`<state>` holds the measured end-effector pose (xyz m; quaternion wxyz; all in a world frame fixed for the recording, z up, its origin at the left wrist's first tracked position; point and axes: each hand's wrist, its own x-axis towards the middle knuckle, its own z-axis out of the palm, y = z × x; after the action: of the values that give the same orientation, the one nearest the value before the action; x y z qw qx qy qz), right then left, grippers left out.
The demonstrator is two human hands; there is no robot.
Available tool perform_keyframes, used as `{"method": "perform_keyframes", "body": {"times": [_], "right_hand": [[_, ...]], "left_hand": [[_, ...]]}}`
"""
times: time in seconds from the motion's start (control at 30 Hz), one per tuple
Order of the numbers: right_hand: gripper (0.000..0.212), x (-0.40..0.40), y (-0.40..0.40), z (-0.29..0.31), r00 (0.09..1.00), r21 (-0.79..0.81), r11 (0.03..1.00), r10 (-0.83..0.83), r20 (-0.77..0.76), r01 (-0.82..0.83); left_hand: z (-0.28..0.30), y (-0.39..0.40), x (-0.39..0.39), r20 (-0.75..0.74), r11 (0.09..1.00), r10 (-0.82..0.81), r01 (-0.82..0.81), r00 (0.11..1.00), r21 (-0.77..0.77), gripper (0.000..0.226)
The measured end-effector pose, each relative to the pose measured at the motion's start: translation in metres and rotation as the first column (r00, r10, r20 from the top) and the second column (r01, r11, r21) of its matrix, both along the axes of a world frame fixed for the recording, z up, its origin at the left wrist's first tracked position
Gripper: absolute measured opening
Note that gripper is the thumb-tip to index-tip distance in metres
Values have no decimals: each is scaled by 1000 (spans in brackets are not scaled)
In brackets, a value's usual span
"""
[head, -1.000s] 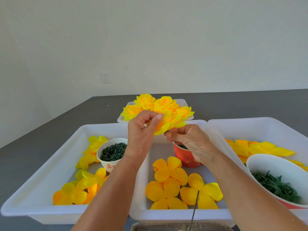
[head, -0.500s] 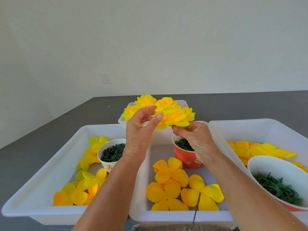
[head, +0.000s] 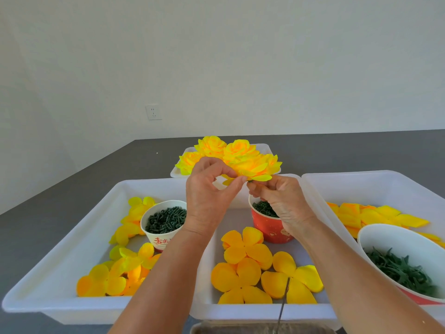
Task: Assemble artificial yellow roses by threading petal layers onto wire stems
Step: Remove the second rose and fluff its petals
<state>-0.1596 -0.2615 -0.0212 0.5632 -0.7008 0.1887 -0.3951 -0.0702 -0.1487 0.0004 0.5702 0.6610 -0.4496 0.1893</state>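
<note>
A half-built yellow rose (head: 252, 168) is held up above the middle tray. My left hand (head: 208, 196) pinches its lower petals between thumb and forefinger. Just right of it, my right hand (head: 280, 201) pinches a small dark green piece at the rose's underside. Flat orange-yellow petal layers (head: 243, 259) lie in the middle tray (head: 204, 307) below. A thin wire stem (head: 283, 302) stands up at the front edge. Several finished yellow roses (head: 212, 145) sit in a small tray behind.
A white cup of dark green pegs (head: 166, 219) and loose petals (head: 113, 278) lie in the left tray (head: 60, 237). A red cup (head: 269, 225) of green parts stands under my right hand. The right tray (head: 375, 186) holds petals (head: 375, 216) and a bowl of green leaves (head: 404, 268).
Both hands have lifted the rose a little and turned it level. My right hand has come up from the red cup to the flower's underside.
</note>
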Motion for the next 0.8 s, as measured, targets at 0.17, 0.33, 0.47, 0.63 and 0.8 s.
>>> {"method": "perform_keyframes", "body": {"times": [0.17, 0.33, 0.47, 0.63, 0.8], "right_hand": [[11, 0, 0, 1, 1000, -13, 1000, 20, -1, -20], [16, -1, 1, 1, 1000, -38, 999, 25, -14, -26], [17, -2, -1, 0, 1000, -28, 1000, 1, -5, -1], [14, -2, -3, 0, 999, -19, 1000, -26, -21, 25], [18, -1, -3, -1, 997, -58, 997, -48, -53, 45]], "left_hand": [[1, -1, -1, 19, 999, 41, -41, 999, -22, 6], [1, -1, 2, 27, 999, 39, -38, 999, -34, 8], [1, -2, 5, -13, 999, -41, 40, 999, -25, 11], [-1, -2, 3, -2, 997, -72, 72, 997, -15, 15], [-1, -1, 3, 73, 995, -95, 92, 993, 36, 11]]}}
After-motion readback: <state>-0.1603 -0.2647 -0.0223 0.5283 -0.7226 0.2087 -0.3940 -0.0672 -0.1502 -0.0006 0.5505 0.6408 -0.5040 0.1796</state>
